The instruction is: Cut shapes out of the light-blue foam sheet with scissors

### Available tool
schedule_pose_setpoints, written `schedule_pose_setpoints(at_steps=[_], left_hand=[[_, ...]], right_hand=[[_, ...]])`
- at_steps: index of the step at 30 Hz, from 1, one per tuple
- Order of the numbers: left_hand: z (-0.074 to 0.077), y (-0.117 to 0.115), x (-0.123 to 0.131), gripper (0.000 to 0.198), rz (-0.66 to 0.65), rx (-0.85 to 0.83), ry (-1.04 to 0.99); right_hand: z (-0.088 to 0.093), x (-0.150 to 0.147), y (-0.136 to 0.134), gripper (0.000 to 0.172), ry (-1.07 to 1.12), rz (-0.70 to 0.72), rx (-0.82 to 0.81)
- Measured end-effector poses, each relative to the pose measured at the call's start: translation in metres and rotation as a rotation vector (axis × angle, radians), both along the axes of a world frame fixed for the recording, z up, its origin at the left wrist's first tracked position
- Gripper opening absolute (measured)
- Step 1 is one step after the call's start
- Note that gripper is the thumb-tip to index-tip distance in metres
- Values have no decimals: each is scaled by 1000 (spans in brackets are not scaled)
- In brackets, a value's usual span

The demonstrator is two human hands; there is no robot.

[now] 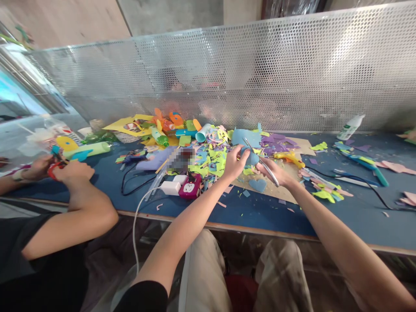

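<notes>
My left hand (236,162) is closed on a small piece of blue paper (251,157), raised a little over the heaped scraps. In my right hand (274,171) is a pair of scissors (269,171) with pale handles; its blades point up and left, against the blue paper. Whether the blades are parted is too small to tell. Just below my hands, a blue heart-shaped cutout (258,186) lies on a brown sheet (281,194). A larger blue sheet (246,137) rests behind them on the pile.
Paper scraps (216,158) cover the middle of the blue table (208,212). A pink power adapter (190,187) with white plugs and a cable sits left of my hands. A glue bottle (351,127) stands far right. At left, another person's hands (73,170) hold red-handled scissors. A perforated metal panel (208,73) runs behind.
</notes>
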State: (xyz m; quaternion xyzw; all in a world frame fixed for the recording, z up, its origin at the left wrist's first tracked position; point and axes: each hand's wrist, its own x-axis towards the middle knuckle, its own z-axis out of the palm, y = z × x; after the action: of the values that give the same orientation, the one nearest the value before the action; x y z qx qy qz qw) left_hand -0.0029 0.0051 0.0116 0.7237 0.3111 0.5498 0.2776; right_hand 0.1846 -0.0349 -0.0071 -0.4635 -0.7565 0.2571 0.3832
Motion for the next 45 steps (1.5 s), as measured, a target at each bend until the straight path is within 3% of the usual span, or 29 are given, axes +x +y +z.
schedule_pose_setpoints(at_steps=[5, 14, 27, 45], left_hand=[[3, -5, 1, 31, -51, -8, -15], [5, -9, 0, 26, 23, 72, 23], [5, -11, -1, 24, 116, 126, 69], [7, -13, -1, 24, 84, 118, 99]], right_hand=[[-6, 2, 0, 48, 38, 145, -49], [-4, -1, -1, 56, 48, 93, -35], [-10, -2, 2, 53, 46, 39, -4], [-12, -3, -1, 50, 137, 57, -87]])
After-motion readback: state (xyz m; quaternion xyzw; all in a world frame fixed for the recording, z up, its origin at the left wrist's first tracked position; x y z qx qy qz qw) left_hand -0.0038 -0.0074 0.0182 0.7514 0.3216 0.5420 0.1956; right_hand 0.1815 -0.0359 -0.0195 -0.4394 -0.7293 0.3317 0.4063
